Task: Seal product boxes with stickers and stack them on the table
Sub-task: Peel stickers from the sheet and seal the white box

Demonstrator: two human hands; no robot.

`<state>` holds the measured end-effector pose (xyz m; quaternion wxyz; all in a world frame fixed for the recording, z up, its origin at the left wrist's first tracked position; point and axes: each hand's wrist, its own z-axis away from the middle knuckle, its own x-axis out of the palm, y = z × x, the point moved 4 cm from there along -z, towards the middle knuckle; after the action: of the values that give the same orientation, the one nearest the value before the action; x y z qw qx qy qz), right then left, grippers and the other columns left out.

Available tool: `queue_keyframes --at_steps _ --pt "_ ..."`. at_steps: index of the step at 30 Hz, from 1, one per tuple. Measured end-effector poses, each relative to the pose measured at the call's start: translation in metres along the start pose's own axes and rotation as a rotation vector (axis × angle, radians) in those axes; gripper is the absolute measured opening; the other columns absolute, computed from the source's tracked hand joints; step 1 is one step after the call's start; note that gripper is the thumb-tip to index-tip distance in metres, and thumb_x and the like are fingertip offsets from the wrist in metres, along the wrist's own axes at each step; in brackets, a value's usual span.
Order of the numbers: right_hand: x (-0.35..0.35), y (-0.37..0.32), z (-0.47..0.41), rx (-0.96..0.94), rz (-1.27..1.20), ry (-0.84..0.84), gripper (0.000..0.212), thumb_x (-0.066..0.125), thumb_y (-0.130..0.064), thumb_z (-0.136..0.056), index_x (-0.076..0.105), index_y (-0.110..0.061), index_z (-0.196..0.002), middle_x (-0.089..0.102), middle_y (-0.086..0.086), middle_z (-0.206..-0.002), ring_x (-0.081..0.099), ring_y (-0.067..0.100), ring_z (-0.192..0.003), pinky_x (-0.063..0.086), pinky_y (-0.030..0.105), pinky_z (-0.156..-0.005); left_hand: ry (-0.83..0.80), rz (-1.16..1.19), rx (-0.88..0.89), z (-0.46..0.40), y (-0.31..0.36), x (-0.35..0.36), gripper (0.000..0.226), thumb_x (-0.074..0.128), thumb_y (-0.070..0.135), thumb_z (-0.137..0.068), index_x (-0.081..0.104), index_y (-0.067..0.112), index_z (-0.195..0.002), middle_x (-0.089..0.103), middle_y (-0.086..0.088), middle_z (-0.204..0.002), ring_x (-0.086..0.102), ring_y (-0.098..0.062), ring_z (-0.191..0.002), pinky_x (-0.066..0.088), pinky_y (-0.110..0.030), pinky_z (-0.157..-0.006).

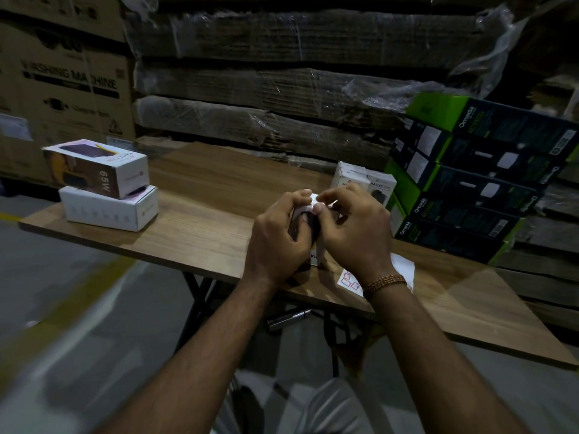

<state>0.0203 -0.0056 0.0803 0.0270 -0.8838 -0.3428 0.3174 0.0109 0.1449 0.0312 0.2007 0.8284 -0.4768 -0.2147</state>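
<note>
A small white product box [308, 225] stands upright near the front edge of the wooden table [200, 220]. My left hand [279, 236] grips its left side. My right hand [354, 230] curls over its top, fingertips pinching at the top flap; any sticker there is hidden. A white sticker sheet [398, 270] with red-outlined stickers lies under my right wrist. Two white boxes [363, 183] stand behind my hands. At the table's left end, a 65W box [97, 169] lies on a plain white box [108, 209].
Green and black boxes [470, 180] are stacked at the table's right end. Wrapped flat cardboard [282, 89] fills the back. Large cartons [62, 83] stand at the left. The floor has a yellow line [72, 296].
</note>
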Motion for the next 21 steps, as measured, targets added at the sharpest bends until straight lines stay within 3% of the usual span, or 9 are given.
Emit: queue_keyframes --at_steps 8,12,15,18,21 --pt "0.007 0.0 0.005 -0.018 0.101 0.026 0.012 0.075 -0.029 -0.094 0.077 -0.023 -0.103 0.063 -0.006 -0.102 0.059 0.012 -0.09 0.051 0.028 -0.069 0.008 -0.01 0.009 -0.001 -0.001 0.002 0.034 0.066 0.013 -0.099 0.065 0.009 -0.133 0.071 0.001 -0.135 0.067 -0.011 -0.126 0.06 -0.036 -0.101" --pt "0.007 0.0 0.011 -0.018 0.139 -0.004 0.023 0.079 -0.026 -0.09 0.076 -0.02 -0.112 0.061 -0.004 -0.109 0.058 0.013 -0.096 0.046 0.024 -0.073 -0.013 -0.013 0.006 -0.001 0.0 0.001 0.038 0.067 0.008 -0.097 0.064 0.01 -0.135 0.07 0.0 -0.136 0.067 -0.012 -0.127 0.06 -0.037 -0.102" --pt "0.006 0.0 0.011 0.01 0.102 -0.032 0.036 0.084 -0.026 -0.083 0.075 -0.022 -0.118 0.059 -0.005 -0.113 0.057 0.012 -0.099 0.053 0.027 -0.075 -0.026 0.006 -0.007 0.001 0.0 0.001 0.04 0.066 0.002 -0.095 0.063 0.01 -0.135 0.069 0.0 -0.14 0.066 -0.012 -0.129 0.06 -0.037 -0.102" --pt "0.005 0.003 0.01 0.035 0.059 -0.063 0.046 0.085 -0.024 -0.082 0.072 -0.023 -0.126 0.059 -0.007 -0.116 0.059 0.013 -0.103 0.059 0.034 -0.081 -0.041 0.016 -0.039 0.001 -0.003 0.001 0.045 0.06 0.0 -0.099 0.06 0.011 -0.142 0.068 -0.001 -0.14 0.069 -0.01 -0.122 0.063 -0.033 -0.094" --pt "0.005 0.01 0.009 0.06 0.035 -0.071 0.042 0.086 -0.022 -0.082 0.073 -0.024 -0.122 0.059 -0.007 -0.115 0.057 0.014 -0.107 0.059 0.039 -0.085 -0.061 0.012 -0.098 0.001 -0.008 0.003 0.047 0.055 0.008 -0.107 0.051 0.02 -0.152 0.073 -0.002 -0.127 0.074 -0.01 -0.104 0.065 -0.033 -0.078"
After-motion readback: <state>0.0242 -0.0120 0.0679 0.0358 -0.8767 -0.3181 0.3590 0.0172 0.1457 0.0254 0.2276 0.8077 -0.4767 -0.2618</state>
